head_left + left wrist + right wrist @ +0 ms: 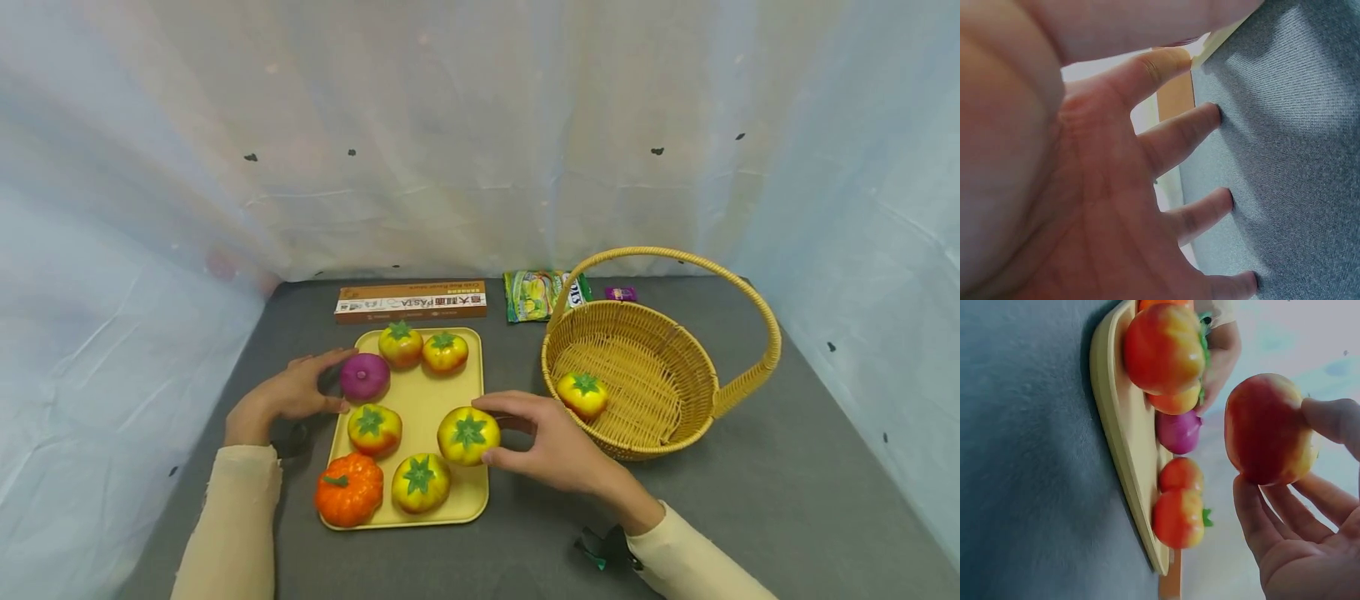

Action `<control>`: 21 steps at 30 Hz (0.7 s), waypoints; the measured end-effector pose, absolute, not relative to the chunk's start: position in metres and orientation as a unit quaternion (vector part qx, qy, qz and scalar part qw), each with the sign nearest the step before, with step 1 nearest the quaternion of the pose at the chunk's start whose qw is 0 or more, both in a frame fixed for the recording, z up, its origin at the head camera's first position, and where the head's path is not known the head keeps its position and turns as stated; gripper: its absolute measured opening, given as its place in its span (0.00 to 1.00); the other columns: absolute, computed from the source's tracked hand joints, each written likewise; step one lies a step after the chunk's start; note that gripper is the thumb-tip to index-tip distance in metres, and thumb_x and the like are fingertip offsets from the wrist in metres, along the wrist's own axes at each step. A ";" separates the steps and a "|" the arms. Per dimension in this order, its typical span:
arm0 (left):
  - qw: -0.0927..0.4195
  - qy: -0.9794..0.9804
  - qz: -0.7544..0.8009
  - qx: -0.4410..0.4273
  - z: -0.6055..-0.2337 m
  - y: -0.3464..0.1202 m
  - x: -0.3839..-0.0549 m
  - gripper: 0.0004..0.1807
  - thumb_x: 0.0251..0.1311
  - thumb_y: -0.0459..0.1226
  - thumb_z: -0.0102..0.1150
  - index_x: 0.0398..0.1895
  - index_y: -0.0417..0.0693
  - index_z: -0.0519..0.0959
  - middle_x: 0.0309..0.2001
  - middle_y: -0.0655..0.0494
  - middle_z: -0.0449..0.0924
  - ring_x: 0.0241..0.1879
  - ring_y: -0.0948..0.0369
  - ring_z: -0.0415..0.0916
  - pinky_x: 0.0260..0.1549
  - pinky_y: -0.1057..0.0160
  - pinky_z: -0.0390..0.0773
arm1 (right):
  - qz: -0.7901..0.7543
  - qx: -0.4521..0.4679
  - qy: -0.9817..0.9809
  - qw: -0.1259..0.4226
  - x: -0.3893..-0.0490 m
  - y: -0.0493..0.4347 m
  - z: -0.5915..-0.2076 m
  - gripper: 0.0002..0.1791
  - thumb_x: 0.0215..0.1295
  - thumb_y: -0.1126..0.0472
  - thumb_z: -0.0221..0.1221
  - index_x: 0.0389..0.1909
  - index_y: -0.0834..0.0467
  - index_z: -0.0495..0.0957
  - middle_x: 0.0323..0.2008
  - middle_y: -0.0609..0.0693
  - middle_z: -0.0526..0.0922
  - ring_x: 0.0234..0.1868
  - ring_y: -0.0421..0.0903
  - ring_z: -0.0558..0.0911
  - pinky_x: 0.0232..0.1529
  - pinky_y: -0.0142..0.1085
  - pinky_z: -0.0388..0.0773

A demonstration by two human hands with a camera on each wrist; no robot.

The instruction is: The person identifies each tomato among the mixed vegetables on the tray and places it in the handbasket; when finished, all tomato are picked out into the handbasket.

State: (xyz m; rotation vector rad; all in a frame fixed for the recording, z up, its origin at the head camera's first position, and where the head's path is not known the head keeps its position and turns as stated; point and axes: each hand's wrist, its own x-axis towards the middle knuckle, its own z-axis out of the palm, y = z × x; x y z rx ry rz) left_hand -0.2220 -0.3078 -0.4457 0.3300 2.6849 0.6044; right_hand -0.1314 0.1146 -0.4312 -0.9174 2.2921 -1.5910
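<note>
My right hand pinches a yellow-red persimmon with a green leafy top between thumb and fingers. In the right wrist view, the held persimmon is raised above the level of the yellow tray. At the tray's left edge, my left hand is spread beside a purple onion. Its fingertips rest on the grey cloth, and the index finger reaches the tray rim. Several persimmons and an orange pumpkin lie on the tray.
A wicker basket with a tall handle stands at the right, one persimmon inside it. Behind the tray lies a pasta box. A green snack bag and a small purple packet lie near the back curtain.
</note>
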 end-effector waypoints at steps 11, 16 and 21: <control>0.173 0.952 0.215 0.132 -0.445 -0.309 -0.224 0.54 0.60 0.46 0.81 0.86 0.45 0.62 0.79 0.25 0.65 0.75 0.19 0.56 0.68 0.14 0.60 | -0.553 -0.271 0.779 0.113 -0.101 0.200 -0.422 0.30 0.72 0.64 0.72 0.73 0.51 0.80 0.70 0.49 0.83 0.68 0.41 0.84 0.68 0.32 0.82; 0.176 0.953 0.211 0.130 -0.445 -0.309 -0.223 0.54 0.60 0.47 0.81 0.86 0.45 0.62 0.80 0.26 0.64 0.76 0.20 0.55 0.68 0.14 0.60 | -0.541 -0.265 0.792 0.097 -0.089 0.237 -0.411 0.30 0.73 0.68 0.70 0.74 0.53 0.79 0.70 0.52 0.83 0.66 0.41 0.85 0.63 0.33 0.85; 0.176 0.953 0.212 0.129 -0.445 -0.308 -0.221 0.54 0.59 0.47 0.82 0.86 0.45 0.62 0.79 0.25 0.64 0.75 0.20 0.56 0.67 0.14 0.61 | -0.519 -0.251 0.814 0.068 -0.085 0.269 -0.400 0.31 0.73 0.71 0.68 0.75 0.53 0.78 0.70 0.50 0.84 0.64 0.40 0.86 0.61 0.32 0.86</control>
